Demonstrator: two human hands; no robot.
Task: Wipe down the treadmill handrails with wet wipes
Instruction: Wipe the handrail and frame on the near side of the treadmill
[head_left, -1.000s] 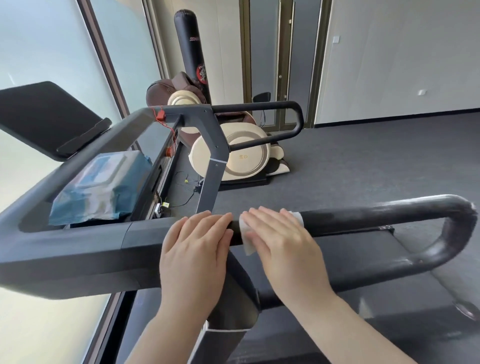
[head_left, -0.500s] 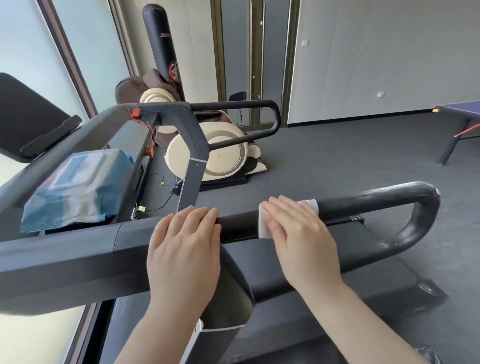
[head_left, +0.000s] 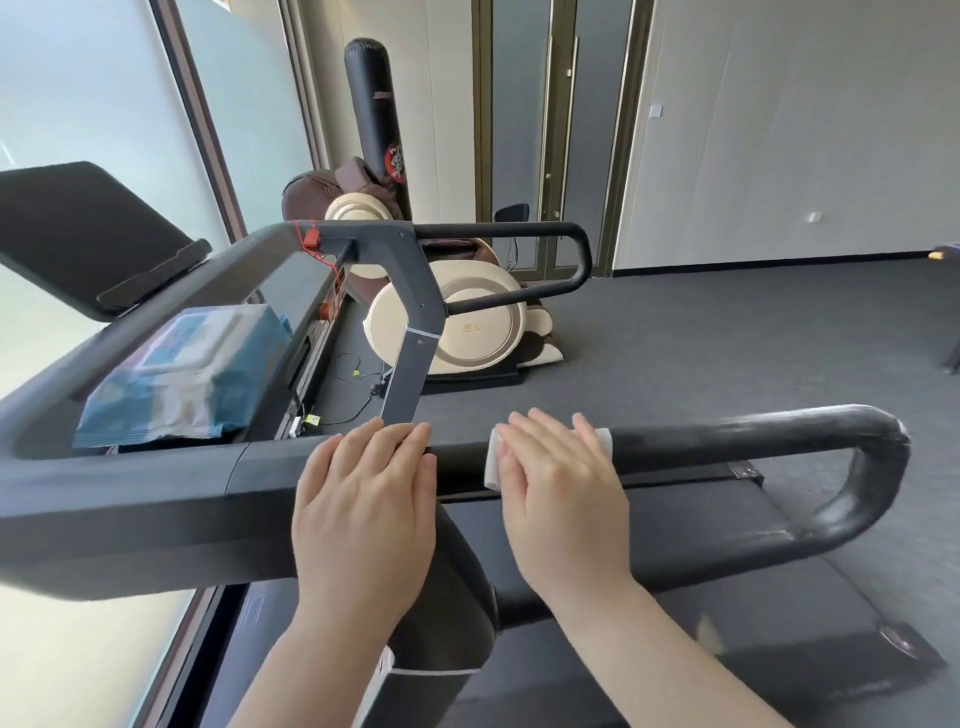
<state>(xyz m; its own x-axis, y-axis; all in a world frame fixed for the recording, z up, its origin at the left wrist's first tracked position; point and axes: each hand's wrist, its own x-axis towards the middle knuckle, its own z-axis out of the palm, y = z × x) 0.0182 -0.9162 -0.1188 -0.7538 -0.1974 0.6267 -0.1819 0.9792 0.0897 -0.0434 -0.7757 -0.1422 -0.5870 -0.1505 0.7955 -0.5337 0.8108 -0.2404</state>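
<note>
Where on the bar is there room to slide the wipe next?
Free: the handrail from the right hand and wipe out to its far bend. Crowded: toward the console, where the left hand rests and the wipes pack lies.

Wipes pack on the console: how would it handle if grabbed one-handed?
The blue wipes pack is probably soft: its film wrapper looks wrinkled and sagging, so it would likely flex in a grip. The glossy film may be slippery. It lies flat on the console, so it is unlikely to roll.
</note>
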